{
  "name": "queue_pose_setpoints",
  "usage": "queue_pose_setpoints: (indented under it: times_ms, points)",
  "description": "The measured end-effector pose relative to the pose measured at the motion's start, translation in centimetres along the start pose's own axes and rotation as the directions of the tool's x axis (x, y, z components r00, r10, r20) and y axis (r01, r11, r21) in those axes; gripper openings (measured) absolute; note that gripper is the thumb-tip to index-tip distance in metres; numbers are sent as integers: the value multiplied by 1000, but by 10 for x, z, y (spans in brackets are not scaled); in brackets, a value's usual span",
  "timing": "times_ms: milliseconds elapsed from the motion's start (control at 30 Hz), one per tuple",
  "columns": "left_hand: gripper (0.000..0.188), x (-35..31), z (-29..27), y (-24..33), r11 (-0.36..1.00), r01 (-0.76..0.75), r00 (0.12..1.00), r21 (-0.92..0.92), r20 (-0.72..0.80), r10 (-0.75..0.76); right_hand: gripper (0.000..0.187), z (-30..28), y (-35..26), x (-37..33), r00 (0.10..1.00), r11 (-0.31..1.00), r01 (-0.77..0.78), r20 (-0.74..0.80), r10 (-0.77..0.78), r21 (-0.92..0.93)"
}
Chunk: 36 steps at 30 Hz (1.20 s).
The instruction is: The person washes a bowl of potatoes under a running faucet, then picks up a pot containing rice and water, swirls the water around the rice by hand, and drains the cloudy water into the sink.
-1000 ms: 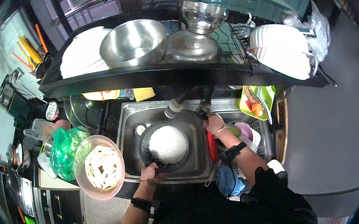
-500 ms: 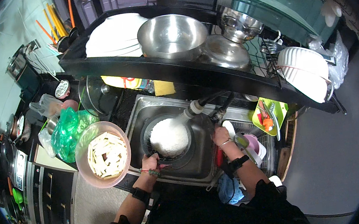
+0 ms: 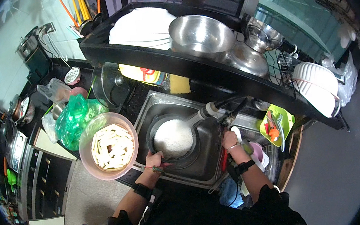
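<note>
A dark round pot (image 3: pixel 150 138) stands in the steel sink (image 3: pixel 211 164). White contents (image 3: pixel 173 136) fill it; whether they are grains or froth I cannot tell. The faucet spout (image 3: pixel 206 112) reaches over its far right rim. My left hand (image 3: pixel 153 159) grips the pot's near left rim, fingers partly hidden. At the sink's right edge, beside the faucet's base, my right hand (image 3: pixel 230 139) is closed, and what its fingers hold is hidden. A red-handled tool (image 3: pixel 224 160) lies just below that hand.
Left of the sink sits a pink bowl (image 3: pixel 87 159) of pale cut strips, beside a green plastic bag (image 3: pixel 73 123). A black shelf (image 3: pixel 152 56) with steel bowls and white dishes crosses above the sink. A green basket (image 3: pixel 288 119) stands to the right.
My view has turned slightly, so the sink and shelf sit tilted and farther right in the picture. Both hands keep their places at the pot's rim and the faucet.
</note>
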<state>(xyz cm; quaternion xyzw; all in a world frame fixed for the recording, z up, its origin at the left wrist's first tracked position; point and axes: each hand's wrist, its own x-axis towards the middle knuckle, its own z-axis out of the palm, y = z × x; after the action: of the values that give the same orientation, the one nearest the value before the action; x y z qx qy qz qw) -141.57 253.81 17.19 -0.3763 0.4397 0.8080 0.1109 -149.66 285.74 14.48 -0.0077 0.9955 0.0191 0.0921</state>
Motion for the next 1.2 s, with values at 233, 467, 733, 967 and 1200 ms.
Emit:
queue_pose_setpoints:
  times_ms: [233, 467, 733, 967, 1200]
  points:
    - [41, 14, -13, -8, 1000, 18, 1000, -15, 25, -18, 38, -12, -5, -2, 993, 990, 105, 57, -100, -95]
    - [47, 6, -6, -3, 998, 26, 999, -55, 38, -23, 33, -8, -1, 0, 998, 998, 45, 40, -44, -31]
    - [47, 0, -3, -2, 994, 37, 998, -107, 48, -32, 31, -4, 1, 2, 996, 1000, -17, 85, 15, 13]
    - [42, -1, -6, -6, 1000, 8, 1000, 0, 3, -8, 32, -20, -9, -6, 998, 1000, 8, 56, -9, 21]
    - [38, 5, -7, -11, 1000, -8, 1000, -23, 15, 9, 32, -20, -7, -5, 997, 999, 27, 67, -25, -18]
